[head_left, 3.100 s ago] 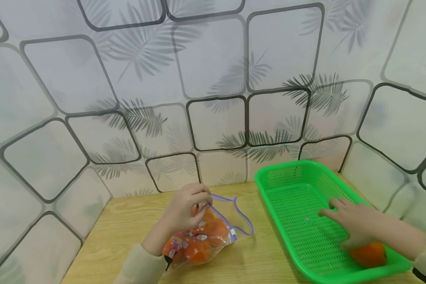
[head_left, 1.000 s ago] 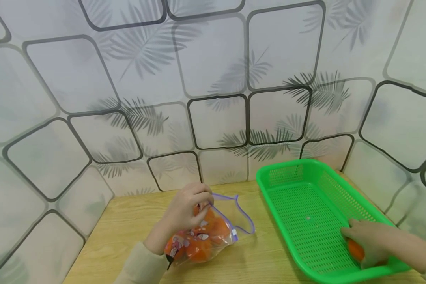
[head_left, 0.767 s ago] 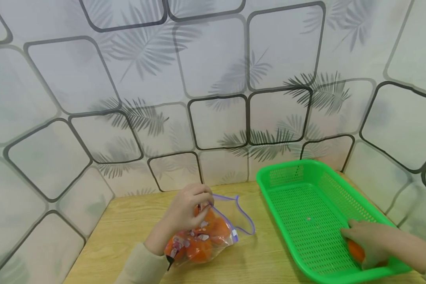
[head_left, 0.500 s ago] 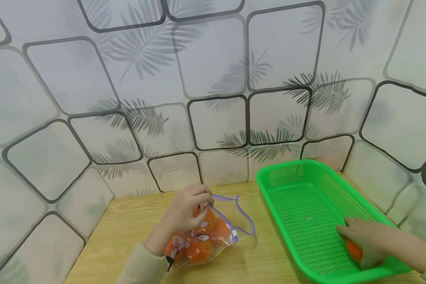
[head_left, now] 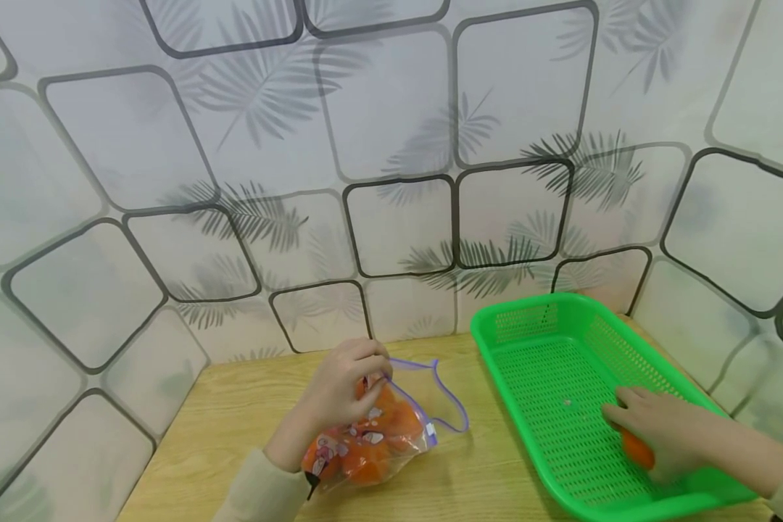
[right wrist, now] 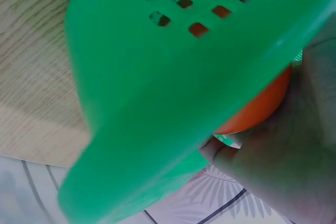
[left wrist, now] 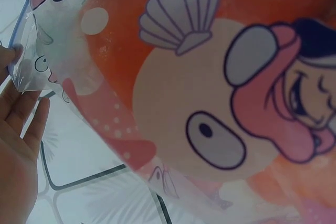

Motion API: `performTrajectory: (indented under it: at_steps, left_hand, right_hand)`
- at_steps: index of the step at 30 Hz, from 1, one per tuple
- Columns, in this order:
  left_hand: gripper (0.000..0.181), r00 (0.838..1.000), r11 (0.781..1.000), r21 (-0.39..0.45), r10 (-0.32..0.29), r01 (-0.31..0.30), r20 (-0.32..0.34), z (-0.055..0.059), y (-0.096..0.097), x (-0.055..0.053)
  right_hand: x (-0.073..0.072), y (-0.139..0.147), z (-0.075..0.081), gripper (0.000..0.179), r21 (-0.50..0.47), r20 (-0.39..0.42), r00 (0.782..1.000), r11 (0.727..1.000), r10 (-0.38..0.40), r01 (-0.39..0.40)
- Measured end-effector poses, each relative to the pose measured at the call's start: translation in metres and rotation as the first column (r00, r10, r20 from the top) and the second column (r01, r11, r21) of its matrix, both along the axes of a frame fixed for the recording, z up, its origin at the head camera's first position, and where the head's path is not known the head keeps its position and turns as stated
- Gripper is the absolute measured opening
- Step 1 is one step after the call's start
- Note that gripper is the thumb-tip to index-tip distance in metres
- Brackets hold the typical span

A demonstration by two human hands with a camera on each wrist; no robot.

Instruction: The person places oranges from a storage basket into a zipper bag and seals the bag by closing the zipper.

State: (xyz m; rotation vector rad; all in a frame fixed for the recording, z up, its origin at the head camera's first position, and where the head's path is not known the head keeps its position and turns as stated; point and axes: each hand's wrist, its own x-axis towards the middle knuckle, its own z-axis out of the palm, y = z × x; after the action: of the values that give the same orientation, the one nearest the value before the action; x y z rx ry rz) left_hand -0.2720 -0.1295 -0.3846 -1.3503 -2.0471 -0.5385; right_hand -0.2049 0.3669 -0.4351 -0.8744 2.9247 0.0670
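My left hand (head_left: pixel 349 380) pinches the upper edge of a clear zip bag (head_left: pixel 372 435) with a purple-blue seal, its mouth standing agape toward the right. Several round orange fruits show through the cartoon-printed plastic. In the left wrist view, fingers (left wrist: pixel 34 124) hold the edge of the same bag (left wrist: pixel 210 98). My right hand (head_left: pixel 665 431) is curled over an orange (head_left: pixel 638 449) inside the near right part of the green basket (head_left: pixel 528 435). Seen from the right wrist, the basket's wall (right wrist: pixel 131 87) covers much of that orange (right wrist: pixel 262 108), and the thumb lies against it.
The wood-grain table (head_left: pixel 248 406) carries the bag at its middle and the basket on the right. Patterned wall covering (head_left: pixel 398 225) closes off the back and both sides. A strip of bare table lies between bag and basket.
From hovering open beside the orange, my right hand came down and took hold of it. Lately hand and orange have shifted a little left within the basket. My left hand and the bag stay put.
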Motion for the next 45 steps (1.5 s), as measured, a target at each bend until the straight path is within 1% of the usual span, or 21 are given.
performTrajectory:
  at_steps: [3,5,9,14,23,26,29,33,37,39,43,45]
  left_hand:
    - [0.013,1.0,1.0,-0.001,0.003,-0.003,0.0,0.0,0.0,0.0]
    - [0.013,1.0,1.0,-0.002,0.006,-0.006,-0.001,-0.001,0.0,0.0]
    - [0.013,1.0,1.0,-0.005,0.008,-0.008,-0.002,-0.001,0.0,0.0]
    - [0.013,1.0,1.0,-0.006,0.005,-0.005,0.0,-0.001,0.0,-0.001]
    - [0.013,1.0,1.0,-0.001,0.004,-0.004,0.001,-0.001,0.0,0.0]
    - [0.013,1.0,1.0,-0.001,0.006,-0.006,0.001,-0.001,0.0,0.0]
    - [0.013,1.0,1.0,-0.002,0.006,-0.006,0.001,-0.001,0.0,-0.001]
    - [0.013,1.0,1.0,-0.004,0.005,-0.005,0.0,-0.002,0.0,0.0]
    - [0.012,1.0,1.0,-0.005,0.004,-0.004,0.003,-0.001,0.0,0.0]
    - [0.012,1.0,1.0,-0.007,0.003,-0.003,0.004,-0.001,0.0,0.0]
    - [0.013,1.0,1.0,-0.009,0.002,-0.002,0.004,0.0,0.0,0.0]
    - [0.013,1.0,1.0,-0.007,-0.003,0.003,0.001,0.0,0.001,0.0]
  right_hand:
    - [-0.001,-0.002,0.001,0.071,-0.023,-0.047,0.997,0.998,0.057,-0.058]
    - [-0.002,-0.004,0.001,0.071,-0.039,-0.09,0.991,0.994,0.097,-0.101]
    - [-0.003,-0.009,0.002,0.072,-0.057,-0.178,0.97,0.982,0.166,-0.179]
    - [-0.006,-0.013,0.004,0.075,-0.071,-0.223,0.952,0.97,0.21,-0.231]
    - [-0.009,-0.019,0.008,0.077,-0.054,-0.244,0.943,0.967,0.228,-0.247]
    - [-0.01,-0.021,0.009,0.077,-0.059,-0.256,0.938,0.964,0.236,-0.258]
    - [-0.011,-0.023,0.009,0.077,-0.058,-0.282,0.927,0.961,0.246,-0.272]
    - [-0.012,-0.028,0.01,0.077,-0.07,-0.287,0.926,0.959,0.244,-0.274]
    - [-0.013,-0.033,0.012,0.075,-0.09,-0.31,0.919,0.955,0.243,-0.283]
    - [-0.013,-0.036,0.013,0.073,-0.095,-0.308,0.921,0.955,0.24,-0.281]
    - [-0.015,-0.042,0.015,0.072,-0.092,-0.307,0.922,0.957,0.236,-0.276]
    - [-0.016,-0.045,0.016,0.071,-0.09,-0.316,0.918,0.955,0.24,-0.281]
